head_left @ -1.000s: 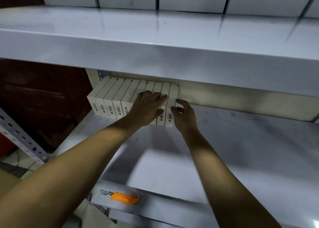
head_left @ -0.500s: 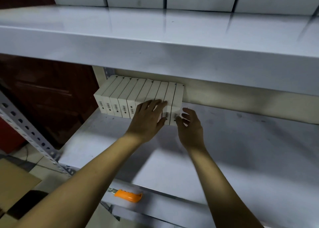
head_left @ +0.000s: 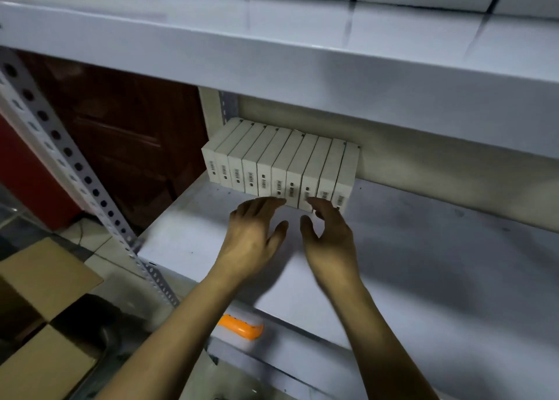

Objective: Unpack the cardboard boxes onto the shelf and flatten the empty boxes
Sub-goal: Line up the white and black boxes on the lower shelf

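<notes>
Boxes: ten small white boxes (head_left: 281, 166), upright in a row at the shelf's (head_left: 438, 263) back left corner.
Hands: left hand (head_left: 254, 236) and right hand (head_left: 329, 239), each grip released, fingers loose, holding nothing.
Knife: one orange knife (head_left: 242, 328) at the front edge.
Floor: one brown cardboard box (head_left: 45, 324).

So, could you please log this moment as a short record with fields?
left hand: open, fingers near the row, holding nothing
right hand: open, holding nothing
small white boxes: ten upright in a row at the shelf's back left
shelf: grey metal
orange utility knife: on the shelf's front edge
cardboard box: on the floor, lower left
</notes>
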Demonstrator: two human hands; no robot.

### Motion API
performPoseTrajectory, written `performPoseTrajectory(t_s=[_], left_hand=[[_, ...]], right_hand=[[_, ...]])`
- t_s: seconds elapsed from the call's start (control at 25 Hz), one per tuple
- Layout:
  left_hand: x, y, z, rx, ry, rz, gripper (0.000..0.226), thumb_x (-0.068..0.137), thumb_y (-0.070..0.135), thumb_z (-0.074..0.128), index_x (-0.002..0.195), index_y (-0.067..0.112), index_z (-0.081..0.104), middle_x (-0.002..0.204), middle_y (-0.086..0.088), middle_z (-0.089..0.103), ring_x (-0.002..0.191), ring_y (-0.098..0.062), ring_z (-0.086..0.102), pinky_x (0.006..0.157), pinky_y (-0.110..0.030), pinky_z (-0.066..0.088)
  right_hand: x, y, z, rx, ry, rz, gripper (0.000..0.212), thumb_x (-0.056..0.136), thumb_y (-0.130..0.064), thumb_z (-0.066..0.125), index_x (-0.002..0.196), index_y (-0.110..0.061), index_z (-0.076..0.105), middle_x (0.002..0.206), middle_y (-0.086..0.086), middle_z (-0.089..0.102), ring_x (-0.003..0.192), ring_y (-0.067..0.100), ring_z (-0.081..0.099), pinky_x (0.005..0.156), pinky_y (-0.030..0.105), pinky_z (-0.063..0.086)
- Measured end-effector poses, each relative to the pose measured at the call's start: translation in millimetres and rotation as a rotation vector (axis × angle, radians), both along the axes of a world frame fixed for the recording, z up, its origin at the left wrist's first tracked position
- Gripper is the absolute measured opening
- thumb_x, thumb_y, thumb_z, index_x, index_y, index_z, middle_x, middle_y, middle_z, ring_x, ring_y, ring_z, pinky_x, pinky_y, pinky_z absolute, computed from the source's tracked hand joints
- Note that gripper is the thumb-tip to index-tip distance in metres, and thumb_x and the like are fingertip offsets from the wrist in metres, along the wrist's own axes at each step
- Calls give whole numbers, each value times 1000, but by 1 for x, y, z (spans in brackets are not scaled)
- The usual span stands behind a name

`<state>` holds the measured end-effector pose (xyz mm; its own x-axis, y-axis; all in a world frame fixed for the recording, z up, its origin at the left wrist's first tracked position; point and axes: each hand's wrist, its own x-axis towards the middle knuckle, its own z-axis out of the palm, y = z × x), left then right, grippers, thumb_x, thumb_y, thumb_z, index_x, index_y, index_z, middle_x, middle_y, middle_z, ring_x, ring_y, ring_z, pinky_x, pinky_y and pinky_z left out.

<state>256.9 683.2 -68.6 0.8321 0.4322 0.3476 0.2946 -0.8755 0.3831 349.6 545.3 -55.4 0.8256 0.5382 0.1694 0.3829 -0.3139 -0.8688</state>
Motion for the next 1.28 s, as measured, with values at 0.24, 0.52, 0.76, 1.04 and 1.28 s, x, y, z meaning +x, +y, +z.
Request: performPoseTrajectory(t_s=[0.24, 0.52, 0.76, 1.04, 1.28], left_hand=[[-55, 14, 1, -118, -32, 155, 58, 93, 56, 30, 139, 27, 51, 139, 6, 54, 128, -16, 42, 105, -30, 30], [-131, 46, -5, -191, -90, 275, 52, 95, 54, 37, 135, 27, 55, 133, 10, 58, 122, -16, 46, 104, -39, 39], [-220, 70, -4, -224, -85, 397, 39, 100, 43, 47, 138, 32, 51, 135, 15, 54, 124, -11, 42, 105, -33, 35], [-336, 106, -3, -223, -97, 545, 39, 101, 39, 51, 140, 33, 48, 137, 14, 51, 129, -10, 37, 110, -31, 31], [-431, 120, -11, -250, -103, 652, 39, 101, 38, 50, 140, 32, 48, 134, 13, 53, 127, -9, 36, 109, -34, 33]], right_hand=[[-33, 36, 0, 33, -23, 100, 37, 99, -24, 60, 135, -30, 58, 135, -10, 61, 126, 11, 53, 98, 25, 42], [-99, 87, -6, 29, -27, 275, 35, 99, -26, 57, 133, -35, 58, 135, -15, 58, 123, 2, 52, 99, 18, 42], [-181, 132, -3, 35, -17, 392, 32, 99, -22, 59, 129, -32, 60, 128, -15, 61, 116, 0, 55, 85, 1, 38], [-287, 190, -11, 26, -58, 525, 33, 97, -26, 61, 128, -35, 60, 123, -14, 63, 115, 4, 57, 93, 23, 47], [-374, 226, -20, 10, -55, 680, 32, 96, -21, 61, 127, -30, 61, 121, -15, 62, 114, 4, 57, 95, 24, 46]])
